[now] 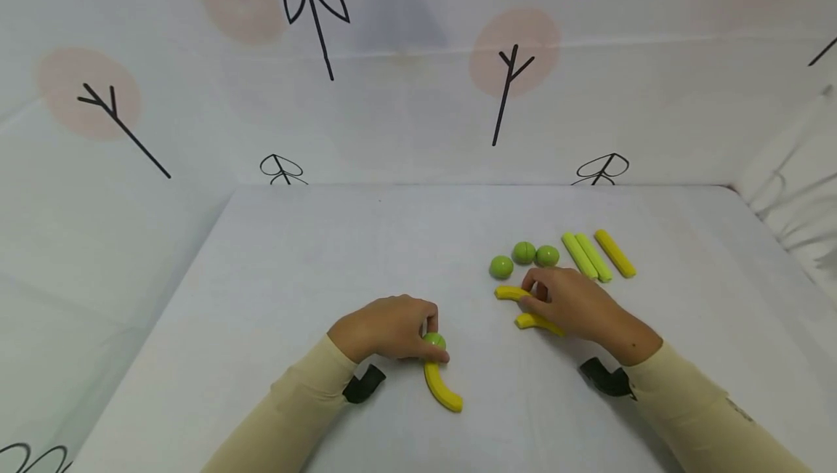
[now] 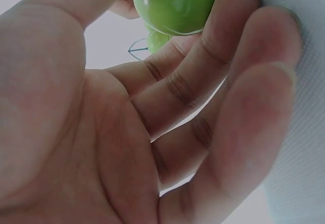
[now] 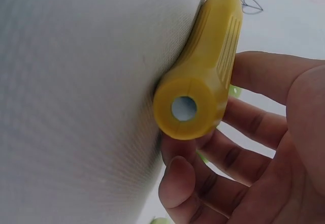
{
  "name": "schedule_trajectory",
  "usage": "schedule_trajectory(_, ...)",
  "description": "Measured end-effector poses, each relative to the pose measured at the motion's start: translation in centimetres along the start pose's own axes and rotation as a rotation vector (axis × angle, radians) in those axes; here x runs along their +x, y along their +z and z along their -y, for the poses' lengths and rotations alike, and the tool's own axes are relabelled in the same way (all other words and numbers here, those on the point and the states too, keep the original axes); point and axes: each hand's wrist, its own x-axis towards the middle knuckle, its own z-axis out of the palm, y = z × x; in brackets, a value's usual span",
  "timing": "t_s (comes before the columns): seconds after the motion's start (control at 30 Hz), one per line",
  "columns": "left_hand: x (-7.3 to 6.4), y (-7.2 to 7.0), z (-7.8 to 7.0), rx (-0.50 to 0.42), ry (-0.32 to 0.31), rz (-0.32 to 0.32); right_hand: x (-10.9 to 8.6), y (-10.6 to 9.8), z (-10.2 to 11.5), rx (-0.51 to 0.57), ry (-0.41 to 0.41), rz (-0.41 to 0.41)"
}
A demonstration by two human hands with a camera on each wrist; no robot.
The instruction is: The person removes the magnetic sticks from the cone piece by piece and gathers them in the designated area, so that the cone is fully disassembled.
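Observation:
My left hand (image 1: 395, 329) pinches a glossy green ball (image 2: 177, 3) between thumb and fingertips, low over the white table. The ball (image 1: 434, 342) meets the upper end of a yellow curved piece (image 1: 442, 389) lying on the cloth. To the right, my right hand (image 1: 570, 304) pinches one end of another yellow curved piece (image 1: 508, 293). A third curved piece (image 1: 531, 321) lies beneath that hand, partly covered. The right wrist view shows a ribbed curved piece (image 3: 195, 82) with a round hole in its end, beside the fingers; what the fingertips grip is hidden there.
Behind the right hand, three green balls (image 1: 524, 253) sit close together. Two pale yellow-green sticks (image 1: 587, 255) and a deeper yellow stick (image 1: 615, 253) lie to their right. A white printed curtain (image 1: 405, 110) borders the table (image 1: 314, 240) at the back and sides.

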Motion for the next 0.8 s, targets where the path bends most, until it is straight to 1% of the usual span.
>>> schedule_trajectory(0.27, -0.1, -0.1, 0.1, 0.003, -0.002, -0.004, 0.0, 0.0, 0.1, -0.006, -0.025, -0.013)
schedule_trajectory(0.4, -0.1, -0.1, 0.1, 0.004, 0.0, -0.006, 0.0, 0.0, 0.3, -0.015, -0.015, -0.026)
schedule_trajectory(0.6, 0.0, 0.0, 0.2, 0.002, 0.001, -0.002, -0.5, -0.5, 1.0, -0.007, 0.005, -0.08)
schedule_trajectory(0.8, 0.0, -0.1, 0.0, -0.004, -0.008, -0.001, -1.0, -0.9, 2.2, 0.002, -0.042, -0.143)
